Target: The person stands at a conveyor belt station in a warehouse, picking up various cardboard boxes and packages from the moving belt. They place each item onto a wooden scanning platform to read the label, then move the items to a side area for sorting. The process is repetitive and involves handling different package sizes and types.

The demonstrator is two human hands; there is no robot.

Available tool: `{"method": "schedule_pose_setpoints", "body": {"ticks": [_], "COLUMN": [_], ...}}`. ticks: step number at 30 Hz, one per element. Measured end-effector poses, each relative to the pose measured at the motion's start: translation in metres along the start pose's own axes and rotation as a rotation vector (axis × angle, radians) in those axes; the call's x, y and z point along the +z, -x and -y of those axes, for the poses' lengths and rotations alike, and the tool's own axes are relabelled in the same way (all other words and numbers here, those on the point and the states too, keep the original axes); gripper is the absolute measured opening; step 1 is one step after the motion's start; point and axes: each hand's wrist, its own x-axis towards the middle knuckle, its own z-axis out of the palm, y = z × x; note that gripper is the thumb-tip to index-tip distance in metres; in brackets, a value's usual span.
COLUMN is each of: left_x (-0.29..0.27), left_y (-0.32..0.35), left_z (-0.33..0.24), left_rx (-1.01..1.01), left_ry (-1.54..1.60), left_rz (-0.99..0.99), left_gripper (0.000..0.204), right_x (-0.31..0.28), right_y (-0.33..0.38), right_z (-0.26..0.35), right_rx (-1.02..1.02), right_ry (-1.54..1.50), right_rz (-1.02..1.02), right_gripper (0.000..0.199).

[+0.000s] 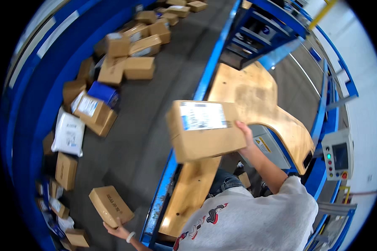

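In my right hand (246, 137) is a large cardboard box (207, 144), raised above the blue belt edge and the wooden worktop. A white label faces up on it, and my fingers grip its right end. Low on the left, my left hand (116, 231) is closed on the near end of a smaller cardboard carton (109, 205) over the dark belt. Its thumb lies against the carton, while the other fingers are partly hidden. Dark print marks the carton's top.
Cardboard boxes (140, 67), a white plastic mailer (69, 133) and a blue package (103, 94) lie along the left side of the conveyor belt (134, 129). A curved wooden worktop (255, 90) borders it at right. A control panel (338, 154) stands farther right.
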Motion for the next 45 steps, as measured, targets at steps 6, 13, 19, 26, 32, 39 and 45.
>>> {"method": "schedule_pose_setpoints", "body": {"ticks": [6,13,19,26,32,39,45], "left_x": [0.050,0.201,0.350,0.355,0.421,0.485,0.609], "left_y": [0.062,0.242,0.346,0.399,0.415,0.379,0.443], "left_z": [-0.222,-0.473,-0.440,-0.436,-0.461,-0.452,-0.486], "left_rx": [0.322,1.276,1.767,1.365,0.532,0.054,0.435], "left_ry": [-0.051,0.196,0.087,-0.099,0.260,0.345,0.388], "left_rz": [0.297,0.722,0.864,1.124,1.051,1.285,1.566], "left_gripper": [0.071,0.068,0.055,0.073,0.073,0.075,0.079], "right_x": [-0.252,-0.541,-0.546,-0.483,-0.690,-0.436,-0.287], "right_y": [0.091,0.144,0.127,0.000,-0.084,-0.107,-0.114], "right_z": [0.142,0.284,0.272,0.259,0.420,0.255,0.201], "right_rx": [-0.492,-0.492,-0.789,-0.633,-0.685,-0.051,-0.043], "right_ry": [0.025,0.339,0.593,-0.308,-0.296,0.238,-0.286], "right_rz": [-0.547,-0.911,-1.566,-1.029,-0.757,0.017,-0.265], "right_gripper": [0.066,0.060,0.053,0.093,0.077,0.025,0.055]}}
